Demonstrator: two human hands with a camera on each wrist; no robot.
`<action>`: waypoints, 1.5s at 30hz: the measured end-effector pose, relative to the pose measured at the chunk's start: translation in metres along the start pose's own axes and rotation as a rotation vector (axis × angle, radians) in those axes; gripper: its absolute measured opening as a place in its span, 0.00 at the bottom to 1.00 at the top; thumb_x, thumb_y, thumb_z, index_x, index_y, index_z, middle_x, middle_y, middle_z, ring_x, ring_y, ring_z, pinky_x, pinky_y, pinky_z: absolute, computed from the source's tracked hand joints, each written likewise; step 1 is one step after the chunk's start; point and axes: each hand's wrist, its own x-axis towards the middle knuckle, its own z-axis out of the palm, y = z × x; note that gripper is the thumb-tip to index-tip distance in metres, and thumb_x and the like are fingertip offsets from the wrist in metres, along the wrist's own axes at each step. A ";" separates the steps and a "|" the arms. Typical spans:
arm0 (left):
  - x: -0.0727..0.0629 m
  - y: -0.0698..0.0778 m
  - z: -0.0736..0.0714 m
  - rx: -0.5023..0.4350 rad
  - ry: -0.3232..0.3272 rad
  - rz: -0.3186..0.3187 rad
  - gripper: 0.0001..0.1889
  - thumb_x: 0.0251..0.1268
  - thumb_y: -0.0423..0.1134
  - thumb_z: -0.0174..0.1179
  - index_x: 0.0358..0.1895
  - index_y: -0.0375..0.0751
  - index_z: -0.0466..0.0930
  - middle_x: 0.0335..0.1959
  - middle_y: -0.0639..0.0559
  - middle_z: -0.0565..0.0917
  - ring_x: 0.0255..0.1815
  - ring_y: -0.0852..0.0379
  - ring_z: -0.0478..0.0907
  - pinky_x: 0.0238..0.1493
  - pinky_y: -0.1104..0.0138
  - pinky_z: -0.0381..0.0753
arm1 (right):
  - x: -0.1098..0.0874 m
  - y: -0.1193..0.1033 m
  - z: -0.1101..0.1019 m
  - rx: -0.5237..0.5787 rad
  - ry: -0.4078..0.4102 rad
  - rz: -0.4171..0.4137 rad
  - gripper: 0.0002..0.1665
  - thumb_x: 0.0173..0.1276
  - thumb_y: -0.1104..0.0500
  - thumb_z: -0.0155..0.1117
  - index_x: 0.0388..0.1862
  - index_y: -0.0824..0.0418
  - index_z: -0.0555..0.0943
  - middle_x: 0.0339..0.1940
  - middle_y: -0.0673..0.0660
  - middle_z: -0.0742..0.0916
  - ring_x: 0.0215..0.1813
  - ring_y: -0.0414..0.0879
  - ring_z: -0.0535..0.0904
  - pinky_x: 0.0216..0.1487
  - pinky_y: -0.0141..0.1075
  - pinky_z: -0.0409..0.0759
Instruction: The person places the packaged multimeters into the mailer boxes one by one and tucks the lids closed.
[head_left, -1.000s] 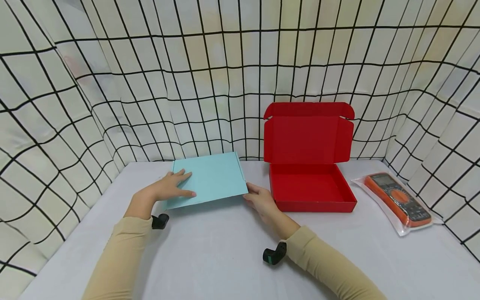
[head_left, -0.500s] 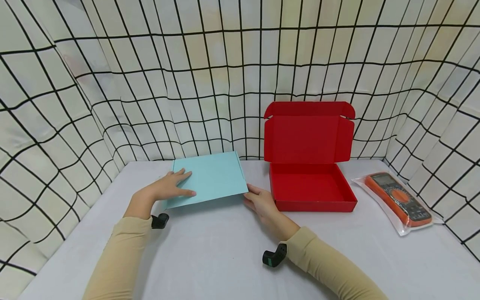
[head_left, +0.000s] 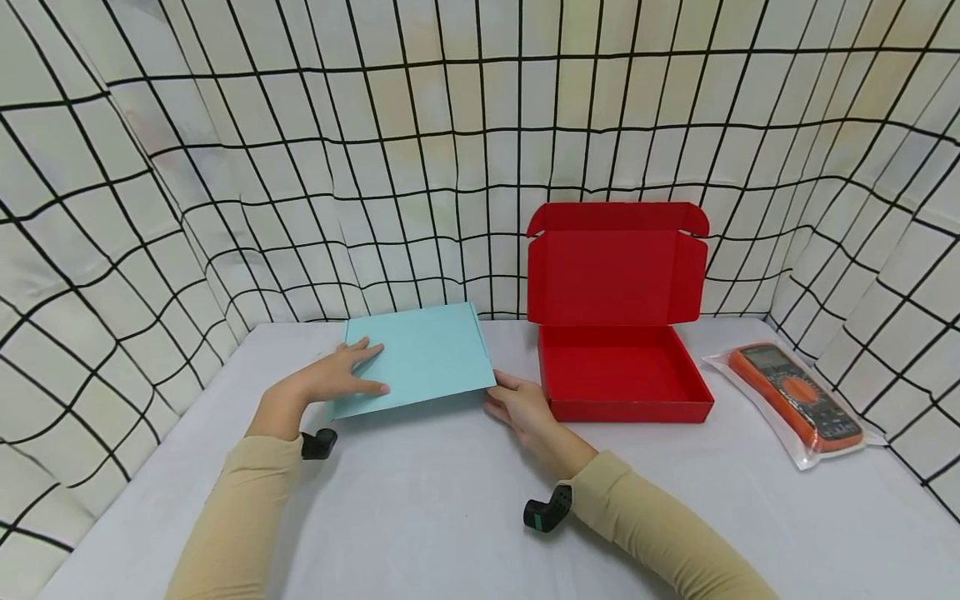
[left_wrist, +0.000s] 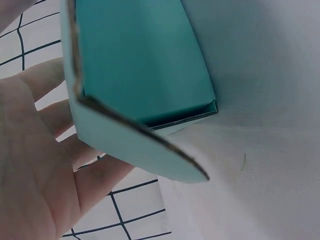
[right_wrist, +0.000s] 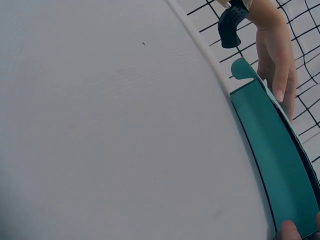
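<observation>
A light blue cardboard mailer box [head_left: 427,350] lies left of centre in the head view, its lid lowered at a slant with a gap along the front. My left hand [head_left: 333,375] rests on the lid's left part, fingers spread. From the left wrist, the lid's side flap [left_wrist: 135,145] sticks out past the teal front wall [left_wrist: 145,60]. At the front right corner, my right hand [head_left: 525,404] holds the box between thumb and fingers. Two fingertips [right_wrist: 289,231] show there in the right wrist view; the other fingers are hidden.
To the right stands a red mailer box [head_left: 626,367] with its lid raised. Farther right lies an orange multimeter [head_left: 798,396] in a clear plastic bag. White cloth [head_left: 420,508] covers the table, and white curtains with a black grid [head_left: 450,167] surround it.
</observation>
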 end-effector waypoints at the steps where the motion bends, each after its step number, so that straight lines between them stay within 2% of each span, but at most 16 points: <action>1: 0.000 0.000 0.000 -0.006 -0.001 -0.002 0.51 0.66 0.59 0.66 0.81 0.33 0.53 0.82 0.30 0.44 0.78 0.21 0.32 0.70 0.26 0.42 | 0.000 0.000 0.000 -0.004 0.003 -0.001 0.28 0.79 0.72 0.51 0.75 0.77 0.64 0.76 0.72 0.68 0.74 0.64 0.67 0.68 0.51 0.71; 11: 0.004 0.002 0.000 0.002 0.009 -0.006 0.51 0.64 0.60 0.67 0.81 0.34 0.55 0.82 0.31 0.45 0.78 0.21 0.33 0.70 0.26 0.42 | -0.005 -0.004 0.000 -0.017 0.021 0.010 0.28 0.80 0.70 0.52 0.75 0.76 0.65 0.76 0.71 0.69 0.73 0.64 0.69 0.67 0.51 0.72; 29: 0.001 0.002 -0.003 -0.004 0.003 -0.009 0.50 0.65 0.58 0.67 0.80 0.34 0.55 0.82 0.32 0.45 0.78 0.22 0.33 0.70 0.27 0.42 | -0.008 0.000 0.005 -0.041 0.086 -0.005 0.25 0.80 0.68 0.54 0.73 0.75 0.70 0.71 0.70 0.75 0.67 0.62 0.77 0.61 0.48 0.77; 39: 0.004 -0.004 0.002 -0.026 0.011 -0.007 0.51 0.63 0.57 0.70 0.81 0.35 0.54 0.83 0.34 0.43 0.79 0.24 0.30 0.69 0.26 0.41 | -0.002 0.003 0.007 -0.048 0.063 0.018 0.28 0.80 0.71 0.49 0.77 0.72 0.65 0.73 0.71 0.73 0.67 0.63 0.76 0.62 0.49 0.77; 45: 0.003 -0.005 0.001 -0.013 0.023 -0.011 0.51 0.62 0.56 0.71 0.80 0.35 0.56 0.83 0.33 0.45 0.79 0.23 0.32 0.70 0.27 0.42 | -0.001 -0.001 0.005 -0.027 0.042 0.071 0.30 0.78 0.72 0.52 0.77 0.70 0.65 0.75 0.69 0.72 0.68 0.60 0.76 0.63 0.48 0.77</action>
